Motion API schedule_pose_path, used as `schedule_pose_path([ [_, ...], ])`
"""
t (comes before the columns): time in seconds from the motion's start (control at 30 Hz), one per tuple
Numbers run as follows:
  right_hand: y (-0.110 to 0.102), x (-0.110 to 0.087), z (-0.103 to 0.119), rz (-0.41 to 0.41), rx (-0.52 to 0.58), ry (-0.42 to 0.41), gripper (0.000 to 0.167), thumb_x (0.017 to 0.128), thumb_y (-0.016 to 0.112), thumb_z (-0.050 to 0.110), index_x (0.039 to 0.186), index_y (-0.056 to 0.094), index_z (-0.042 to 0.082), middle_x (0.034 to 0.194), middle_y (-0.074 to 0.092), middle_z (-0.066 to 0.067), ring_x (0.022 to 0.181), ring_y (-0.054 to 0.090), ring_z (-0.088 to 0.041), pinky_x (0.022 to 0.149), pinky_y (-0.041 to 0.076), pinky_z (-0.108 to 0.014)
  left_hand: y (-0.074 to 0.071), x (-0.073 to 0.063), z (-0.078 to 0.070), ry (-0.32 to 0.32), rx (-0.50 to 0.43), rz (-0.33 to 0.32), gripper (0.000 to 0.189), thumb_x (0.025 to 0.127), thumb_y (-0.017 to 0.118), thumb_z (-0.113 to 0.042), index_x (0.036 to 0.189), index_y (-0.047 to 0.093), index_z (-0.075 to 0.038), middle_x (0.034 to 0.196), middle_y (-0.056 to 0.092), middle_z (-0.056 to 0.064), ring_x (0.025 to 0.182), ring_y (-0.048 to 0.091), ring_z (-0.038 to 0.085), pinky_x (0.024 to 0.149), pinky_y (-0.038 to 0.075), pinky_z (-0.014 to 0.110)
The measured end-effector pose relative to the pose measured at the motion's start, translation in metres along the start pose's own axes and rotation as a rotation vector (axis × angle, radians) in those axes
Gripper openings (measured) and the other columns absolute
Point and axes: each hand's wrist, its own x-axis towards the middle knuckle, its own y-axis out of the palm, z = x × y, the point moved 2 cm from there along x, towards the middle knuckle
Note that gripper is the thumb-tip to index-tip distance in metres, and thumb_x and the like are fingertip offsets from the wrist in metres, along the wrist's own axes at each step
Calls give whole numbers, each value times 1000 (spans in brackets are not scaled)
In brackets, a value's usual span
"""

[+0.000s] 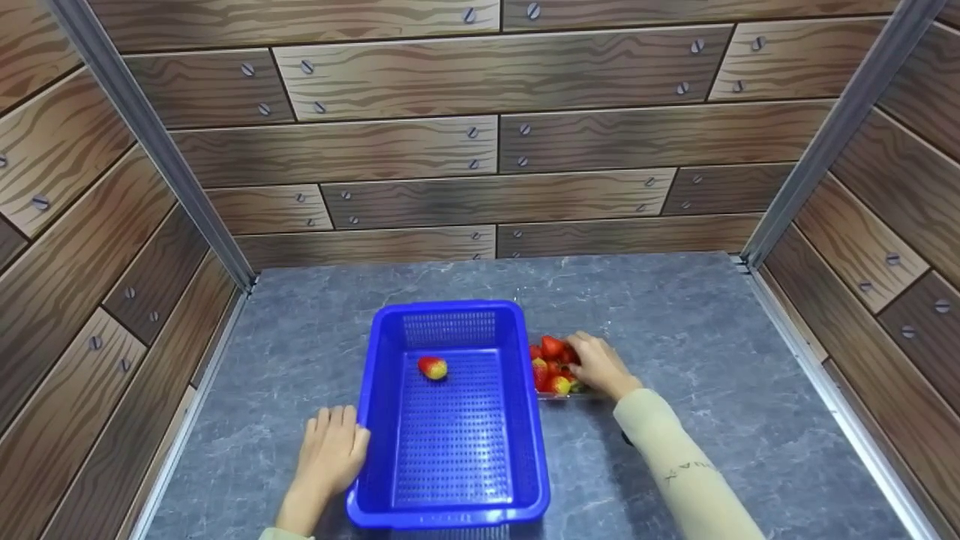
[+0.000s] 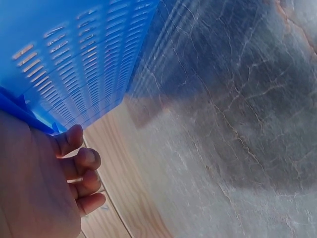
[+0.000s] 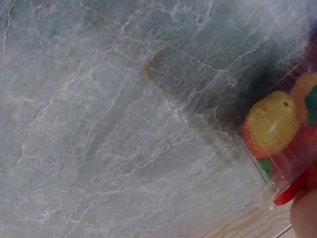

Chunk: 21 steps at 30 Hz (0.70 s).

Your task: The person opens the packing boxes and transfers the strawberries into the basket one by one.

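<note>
My left hand [image 1: 330,448] holds the left rim of a blue plastic basket [image 1: 531,420], its thumb at the rim. In the left wrist view the fingers [image 2: 85,159] curl just below that rim, outside the slotted side wall. Inside the basket lies one red-and-yellow strawberry [image 1: 433,367], toward the far end. My right hand [image 1: 598,365] reaches down into a clear container [image 3: 255,161] of strawberries [image 1: 553,346], red ones and some yellow-tipped, beside the basket's right wall. Its fingertips are among the fruit; whether they grip one I cannot tell.
The basket and container stand on a grey marbled tabletop [image 1: 697,322]. Wood-plank-patterned panels [image 1: 420,142] enclose it at the back and both sides, with metal rails [image 1: 810,360] along the edges. The basket's right wall partly hides the container in the head view.
</note>
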Motion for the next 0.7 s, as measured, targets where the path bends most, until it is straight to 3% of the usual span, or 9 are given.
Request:
schedule_pose_path([
  [0.1,0,0,-1,16,2,16,35,75,74,-3,108,66,-7,95,61,-14,83,62,-33,77,53,-48,0,0,0,6,13,-2,10,91,47,-14,84,49,-7,82,49,10,82,46,32,76,36,47],
  [0.3,-1,4,-2,47,23,62,36,76,74,-3,111,67,-4,101,68,-16,90,65,-32,82,53,-46,-1,2,1,17,15,-17,10,91,48,-14,88,51,-5,84,51,12,83,48,33,75,37,48],
  [0.53,0,4,1,53,12,4,36,75,73,-4,111,66,-6,106,67,-20,96,65,-36,86,52,-49,-1,2,1,16,11,-14,11,91,48,-14,90,53,-5,86,55,12,83,50,34,74,38,48],
  [0.7,2,5,2,60,3,14,34,74,75,-1,107,67,-5,103,66,-17,94,65,-35,85,52,-49,0,0,1,19,19,-18,12,92,47,-14,92,54,-4,87,56,13,84,51,34,74,39,48],
])
